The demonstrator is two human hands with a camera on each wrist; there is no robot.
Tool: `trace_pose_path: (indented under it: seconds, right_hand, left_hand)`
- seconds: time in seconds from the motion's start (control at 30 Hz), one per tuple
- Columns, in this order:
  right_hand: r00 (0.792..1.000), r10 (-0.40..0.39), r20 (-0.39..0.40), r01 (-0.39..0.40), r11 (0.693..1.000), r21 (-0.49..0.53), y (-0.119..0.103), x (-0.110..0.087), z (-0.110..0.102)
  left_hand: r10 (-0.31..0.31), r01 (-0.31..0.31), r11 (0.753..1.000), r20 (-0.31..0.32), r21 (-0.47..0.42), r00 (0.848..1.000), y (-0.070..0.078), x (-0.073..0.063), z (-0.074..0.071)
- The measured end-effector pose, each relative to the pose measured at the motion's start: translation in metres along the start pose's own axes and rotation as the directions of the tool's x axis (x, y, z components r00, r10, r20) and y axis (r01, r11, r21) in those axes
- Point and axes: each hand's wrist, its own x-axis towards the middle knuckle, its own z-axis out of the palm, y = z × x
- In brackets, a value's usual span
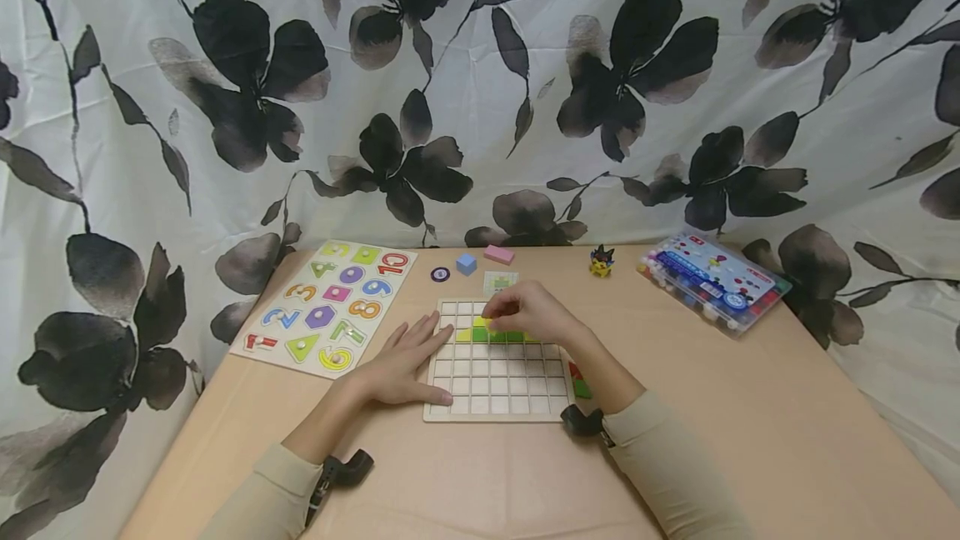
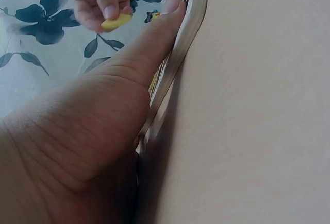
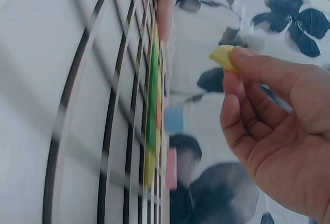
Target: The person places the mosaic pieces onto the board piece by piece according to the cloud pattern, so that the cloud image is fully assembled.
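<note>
A wooden grid board (image 1: 495,386) lies on the table, with a row of green tiles (image 1: 480,336) and some yellow ones in its upper part. My left hand (image 1: 401,365) rests on the board's left edge, fingers spread and thumb along the near left side. Above the upper rows, my right hand (image 1: 534,311) pinches a small yellow piece with a curved edge (image 3: 223,57) between thumb and finger. In the right wrist view the piece is held off the board. My right hand covers part of the filled rows in the head view.
Behind the board lie a small patterned card (image 1: 500,281), a blue block (image 1: 466,263), a pink block (image 1: 498,254) and a round dark token (image 1: 440,274). A number puzzle (image 1: 322,315) lies left; a plastic case (image 1: 712,282) and small figure (image 1: 601,261) stand right. Red and green pieces (image 1: 581,387) touch the right side.
</note>
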Motion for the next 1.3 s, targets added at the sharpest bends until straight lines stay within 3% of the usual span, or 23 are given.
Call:
trace_pose_path:
  seconds: [0.23,0.53,1.3]
  right_hand:
    - [0.999,0.02,0.028,-0.018,0.999,-0.046,-0.009,0.012,0.025]
    - [1.0,-0.016,0.006,0.016,0.997,-0.074,0.006,0.015,0.046]
    - [0.999,-0.051,0.015,0.053,0.993,-0.103,0.018,0.017,0.058]
  left_hand:
    - [-0.008,0.008,1.0,0.009,0.003,1.0,0.001,0.0,-0.001]
    - [-0.026,0.026,1.0,0.009,-0.005,1.0,0.0,0.001,0.001]
    - [-0.026,0.026,1.0,0.007,-0.011,1.0,-0.001,0.001,0.0]
